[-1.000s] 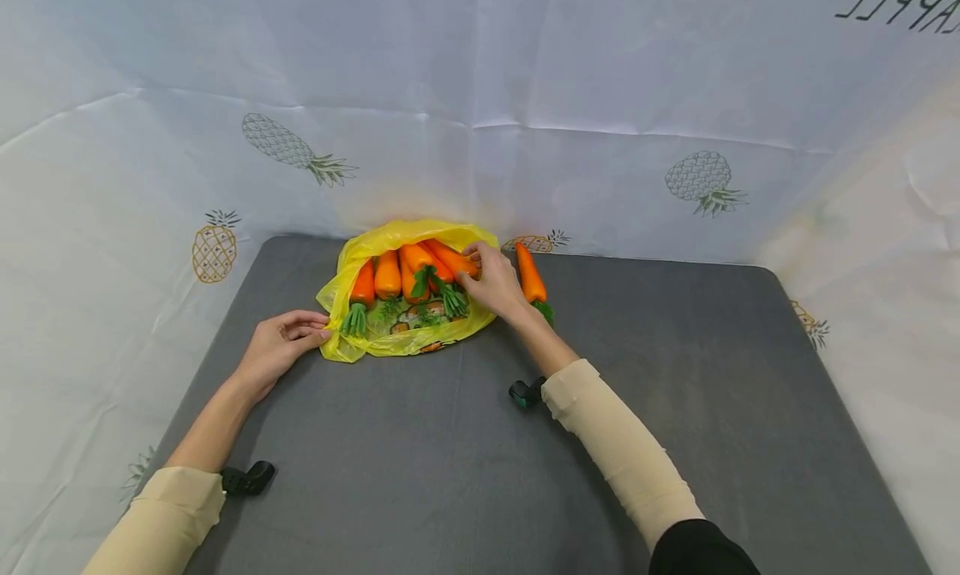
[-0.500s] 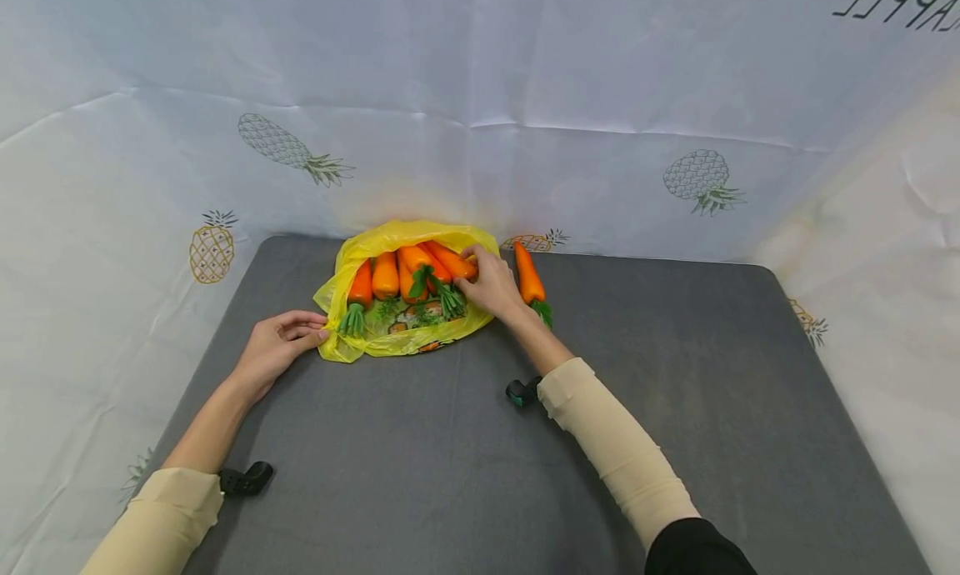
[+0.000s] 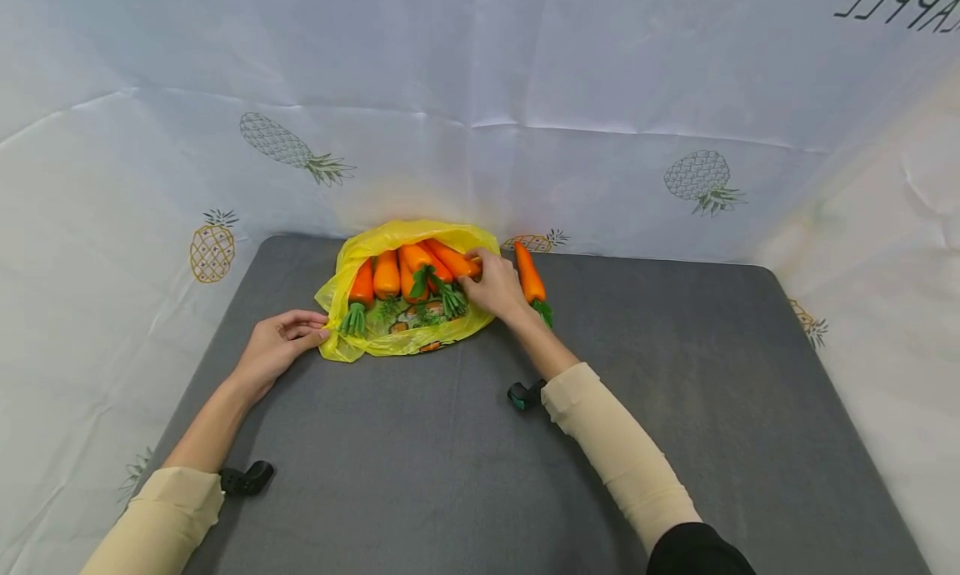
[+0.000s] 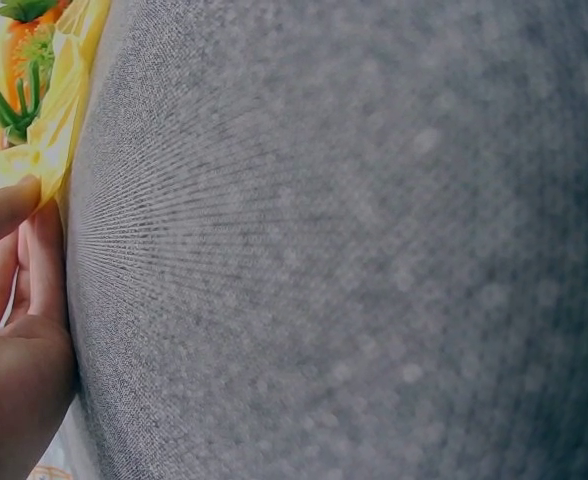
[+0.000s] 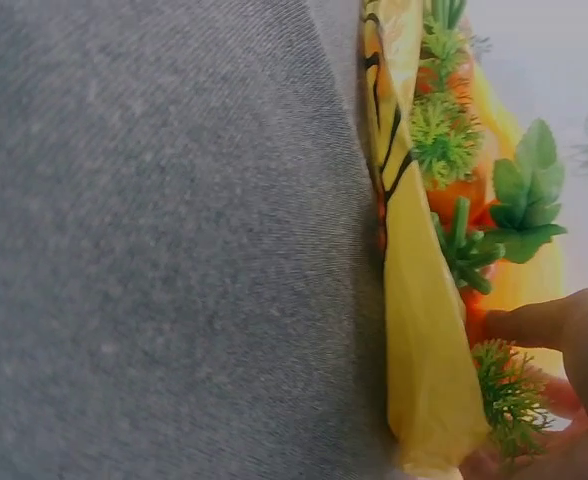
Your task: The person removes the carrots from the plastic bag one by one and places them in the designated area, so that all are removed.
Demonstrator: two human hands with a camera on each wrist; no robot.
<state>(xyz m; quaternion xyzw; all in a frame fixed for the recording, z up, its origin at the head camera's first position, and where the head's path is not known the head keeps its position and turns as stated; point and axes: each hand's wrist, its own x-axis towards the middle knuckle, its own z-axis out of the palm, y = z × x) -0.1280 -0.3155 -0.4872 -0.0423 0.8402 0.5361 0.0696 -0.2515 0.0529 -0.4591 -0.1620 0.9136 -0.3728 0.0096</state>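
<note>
A yellow plastic bag (image 3: 420, 342) lies at the back of the table, its mouth toward me. Inside are several toy carrots (image 3: 387, 277) with green tops facing the opening. My left hand (image 3: 273, 352) pinches the bag's left front edge between thumb and fingers, as the left wrist view also shows. Reaching into the right side of the mouth, my right hand (image 3: 498, 288) holds the thick end of the rightmost carrot (image 3: 452, 258). In the right wrist view, the thumb (image 5: 534, 322) presses on orange beside a feathery green top (image 5: 514, 395). The bag hides the carrots' tips.
One more toy carrot (image 3: 529, 275) lies outside the bag, just right of my right hand. The grey table (image 3: 420, 475) ends at the back against a white pineapple-print cloth (image 3: 585, 75), which also hangs at both sides.
</note>
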